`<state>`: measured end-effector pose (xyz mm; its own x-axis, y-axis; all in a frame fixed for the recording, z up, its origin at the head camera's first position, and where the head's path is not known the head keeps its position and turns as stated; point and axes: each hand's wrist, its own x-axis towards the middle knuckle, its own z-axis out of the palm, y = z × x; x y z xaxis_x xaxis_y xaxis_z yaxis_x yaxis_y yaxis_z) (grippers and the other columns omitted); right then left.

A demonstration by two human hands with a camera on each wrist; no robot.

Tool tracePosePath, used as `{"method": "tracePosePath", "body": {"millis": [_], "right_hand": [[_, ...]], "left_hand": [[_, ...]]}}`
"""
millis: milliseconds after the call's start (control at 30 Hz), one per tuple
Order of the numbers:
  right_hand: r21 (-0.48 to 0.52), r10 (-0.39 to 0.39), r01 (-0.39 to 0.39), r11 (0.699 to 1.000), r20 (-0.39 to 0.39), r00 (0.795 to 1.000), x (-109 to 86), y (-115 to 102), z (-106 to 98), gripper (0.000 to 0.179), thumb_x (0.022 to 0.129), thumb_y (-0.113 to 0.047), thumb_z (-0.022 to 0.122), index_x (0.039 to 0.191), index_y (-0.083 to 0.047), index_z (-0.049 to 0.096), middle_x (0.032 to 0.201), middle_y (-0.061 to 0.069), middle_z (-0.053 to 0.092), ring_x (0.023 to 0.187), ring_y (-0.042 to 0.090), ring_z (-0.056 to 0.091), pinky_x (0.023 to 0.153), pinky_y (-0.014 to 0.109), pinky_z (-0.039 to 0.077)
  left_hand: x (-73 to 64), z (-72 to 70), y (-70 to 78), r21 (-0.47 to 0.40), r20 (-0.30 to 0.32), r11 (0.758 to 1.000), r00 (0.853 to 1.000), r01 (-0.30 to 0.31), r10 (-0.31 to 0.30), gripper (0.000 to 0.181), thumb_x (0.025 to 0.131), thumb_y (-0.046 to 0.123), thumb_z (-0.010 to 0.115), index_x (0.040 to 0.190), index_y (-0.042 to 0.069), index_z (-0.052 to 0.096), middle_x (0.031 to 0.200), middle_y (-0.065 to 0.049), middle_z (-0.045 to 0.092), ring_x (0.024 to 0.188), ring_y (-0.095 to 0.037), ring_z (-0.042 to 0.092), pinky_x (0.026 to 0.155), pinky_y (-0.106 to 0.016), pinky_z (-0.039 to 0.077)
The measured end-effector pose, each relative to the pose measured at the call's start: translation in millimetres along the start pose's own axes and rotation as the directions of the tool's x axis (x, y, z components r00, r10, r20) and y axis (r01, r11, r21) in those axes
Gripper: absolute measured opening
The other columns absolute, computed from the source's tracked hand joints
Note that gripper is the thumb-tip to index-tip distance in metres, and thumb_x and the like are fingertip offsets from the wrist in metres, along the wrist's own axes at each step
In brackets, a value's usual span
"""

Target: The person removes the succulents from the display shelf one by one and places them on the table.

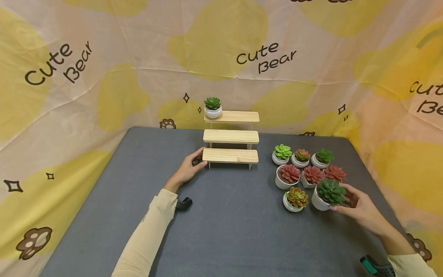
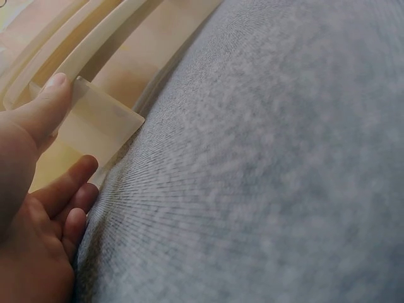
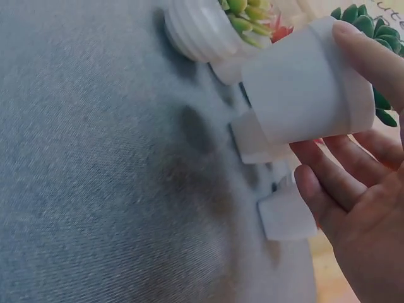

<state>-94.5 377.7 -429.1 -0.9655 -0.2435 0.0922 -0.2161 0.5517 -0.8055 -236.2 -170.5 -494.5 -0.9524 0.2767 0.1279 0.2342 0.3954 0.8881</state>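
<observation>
A three-step wooden display stand (image 1: 230, 155) stands at the middle of the table, with one green succulent in a white pot (image 1: 212, 108) on the left end of its top step. My left hand (image 1: 188, 167) holds the left end of the bottom step, thumb (image 2: 50, 104) at the front edge and fingers behind. My right hand (image 1: 363, 209) grips a dark green potted succulent (image 1: 323, 198) by its white pot. In the right wrist view, that pot (image 3: 303, 85) is raised off the table, its shadow lying apart from it.
Right of the stand sit several potted succulents: a bright green one (image 1: 282, 153), a brownish one (image 1: 302, 157), a green one (image 1: 323, 157), red ones (image 1: 290, 175) and an orange-green one (image 1: 295, 199). A patterned cloth (image 1: 221, 46) hangs behind the grey table (image 1: 225, 231).
</observation>
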Motion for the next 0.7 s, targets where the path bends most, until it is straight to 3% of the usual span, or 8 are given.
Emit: {"method": "tracePosePath", "body": {"millis": [133,467,700], "right_hand": [[0.013,-0.019,0.019,1.000,0.013,1.000,-1.0,7.7,1.1,0.065,0.085,0.009,0.073,0.141,0.010,0.041,0.122,-0.038,0.052,0.104,-0.017,0.057,0.073,0.015,0.053],[0.115,-0.072,0.066,0.991,0.050,0.996,-1.9,22.6,8.2,0.068,0.085,0.015,0.068,0.144,-0.009,0.045,0.124,-0.034,0.056,0.105,-0.013,0.062,0.072,0.019,0.055],[0.164,-0.056,0.044,0.985,0.069,0.996,0.6,31.3,9.2,0.068,0.085,0.016,0.068,0.144,-0.011,0.045,0.124,-0.034,0.057,0.107,-0.013,0.061,0.071,0.020,0.056]], "left_hand": [[0.1,0.1,-0.9,0.008,-0.002,1.000,1.000,-0.003,0.003,0.063,0.100,0.016,0.064,0.156,0.006,0.038,0.141,-0.023,0.058,0.129,-0.038,0.052,0.095,-0.039,0.037],[-0.4,-0.3,-0.7,0.004,0.002,1.000,1.000,0.025,-0.025,0.064,0.100,0.019,0.064,0.157,0.008,0.037,0.141,-0.022,0.058,0.129,-0.037,0.052,0.097,-0.039,0.037],[0.3,-0.6,-0.9,0.005,0.001,1.000,1.000,0.014,-0.014,0.063,0.101,0.019,0.064,0.157,0.008,0.038,0.142,-0.022,0.058,0.130,-0.038,0.052,0.098,-0.042,0.037]]}}
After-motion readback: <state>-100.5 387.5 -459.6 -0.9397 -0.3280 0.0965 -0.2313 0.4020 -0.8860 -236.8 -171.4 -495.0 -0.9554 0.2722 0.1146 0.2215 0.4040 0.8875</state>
